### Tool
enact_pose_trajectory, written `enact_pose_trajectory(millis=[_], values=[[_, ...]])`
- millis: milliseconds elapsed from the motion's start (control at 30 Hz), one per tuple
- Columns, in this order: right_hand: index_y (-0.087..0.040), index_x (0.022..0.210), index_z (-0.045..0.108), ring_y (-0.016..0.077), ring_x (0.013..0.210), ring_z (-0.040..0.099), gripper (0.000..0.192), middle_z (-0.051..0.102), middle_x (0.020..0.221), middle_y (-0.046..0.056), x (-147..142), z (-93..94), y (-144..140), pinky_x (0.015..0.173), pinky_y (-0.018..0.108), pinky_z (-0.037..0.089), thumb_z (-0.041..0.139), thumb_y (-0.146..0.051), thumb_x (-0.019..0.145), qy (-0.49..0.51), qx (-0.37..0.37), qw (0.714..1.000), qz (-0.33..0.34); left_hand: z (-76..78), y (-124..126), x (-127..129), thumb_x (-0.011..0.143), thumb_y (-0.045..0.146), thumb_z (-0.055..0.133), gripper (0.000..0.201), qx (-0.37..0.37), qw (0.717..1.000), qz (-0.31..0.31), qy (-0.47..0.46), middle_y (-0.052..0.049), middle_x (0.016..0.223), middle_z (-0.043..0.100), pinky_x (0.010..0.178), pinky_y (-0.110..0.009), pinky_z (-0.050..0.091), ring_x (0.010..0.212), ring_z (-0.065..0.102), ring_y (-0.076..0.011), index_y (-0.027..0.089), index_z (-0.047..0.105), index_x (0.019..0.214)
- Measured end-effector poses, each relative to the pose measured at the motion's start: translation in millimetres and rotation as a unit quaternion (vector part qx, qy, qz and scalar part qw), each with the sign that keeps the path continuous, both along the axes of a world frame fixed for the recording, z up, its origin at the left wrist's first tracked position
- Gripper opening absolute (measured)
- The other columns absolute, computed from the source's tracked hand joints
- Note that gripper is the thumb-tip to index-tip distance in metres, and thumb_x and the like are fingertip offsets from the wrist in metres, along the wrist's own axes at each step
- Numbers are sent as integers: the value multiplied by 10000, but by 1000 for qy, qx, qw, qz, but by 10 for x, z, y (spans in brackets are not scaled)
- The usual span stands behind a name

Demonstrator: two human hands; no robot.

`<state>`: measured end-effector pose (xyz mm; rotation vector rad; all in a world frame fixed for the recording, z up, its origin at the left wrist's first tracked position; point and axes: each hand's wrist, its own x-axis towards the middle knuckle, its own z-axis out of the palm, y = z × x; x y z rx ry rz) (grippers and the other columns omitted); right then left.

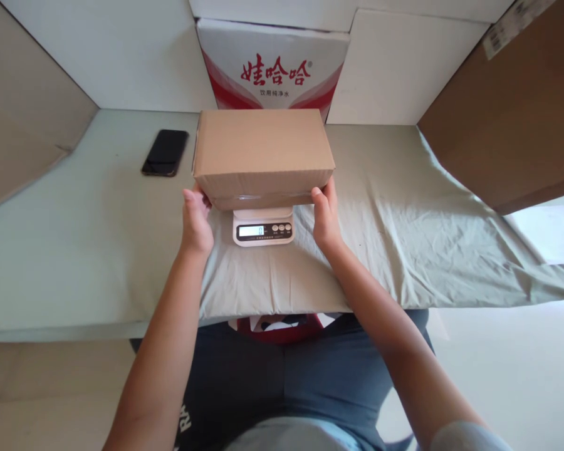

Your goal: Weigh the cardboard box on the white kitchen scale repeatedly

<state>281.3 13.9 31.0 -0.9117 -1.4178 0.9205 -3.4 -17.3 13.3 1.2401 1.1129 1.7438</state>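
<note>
A closed brown cardboard box (263, 144), with clear tape along its front side, is held level over a small white digital kitchen scale (263, 233). My left hand (198, 219) grips the box at its lower left front corner. On the lower right corner, my right hand (326, 213) has its thumb on the front side and its other fingers mostly hidden behind. The scale's display reads 0, and its buttons sit right of the display. The box covers most of the weighing plate; whether the two touch I cannot tell.
A black smartphone (165, 152) lies left of the box on the green-grey cloth (98, 250). Behind stands a white and red carton (272, 62) among plain white panels. Brown cardboard (512, 106) rises at the right, with white paper (549, 232) by it.
</note>
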Motion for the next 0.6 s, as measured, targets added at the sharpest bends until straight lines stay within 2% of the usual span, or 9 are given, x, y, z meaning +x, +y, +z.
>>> enact_pose_trajectory(millis=[167, 333, 400, 500, 600], values=[[-384, 1653, 722, 440, 1741, 672, 930, 835, 1701, 129, 7, -65, 30, 1568, 671, 511, 664, -1051, 1008, 9, 3, 1000, -2, -49, 19, 8, 1026, 1167, 561, 1017, 4, 1000, 16, 0, -169, 1545, 904, 1467, -612, 578, 1784, 660, -467, 324, 931, 1457], [-360, 1694, 697, 443, 1791, 624, 981, 807, 1734, 138, 20, -137, 84, 1575, 698, 489, 632, -1078, 1029, 4, 14, 1000, 7, -59, 36, 56, 979, 1251, 407, 1245, 15, 999, 46, -4, -253, 1479, 913, 1409, -613, 607, 1595, 802, -468, 203, 929, 1402], [-365, 1725, 680, 435, 1819, 599, 977, 788, 1763, 132, 25, -163, 102, 1582, 694, 478, 593, -1074, 1057, -6, 19, 1000, 13, -60, 40, 61, 971, 1263, 350, 1293, 17, 999, 47, -2, -259, 1468, 915, 1393, -600, 615, 1541, 830, -456, 186, 930, 1393], [-365, 1731, 683, 436, 1835, 588, 958, 790, 1766, 130, 28, -212, 123, 1585, 701, 475, 591, -1057, 1074, -5, 24, 1000, 12, -66, 44, 47, 981, 1257, 309, 1305, 18, 999, 39, 3, -247, 1489, 913, 1390, -582, 613, 1553, 825, -440, 197, 916, 1438], [-363, 1716, 698, 441, 1833, 593, 931, 804, 1749, 127, 26, -265, 139, 1591, 717, 466, 611, -1038, 1080, 2, 25, 1000, 1, -82, 44, 27, 1006, 1240, 310, 1294, 18, 999, 37, 5, -250, 1508, 908, 1407, -614, 603, 1576, 812, -454, 187, 905, 1468]])
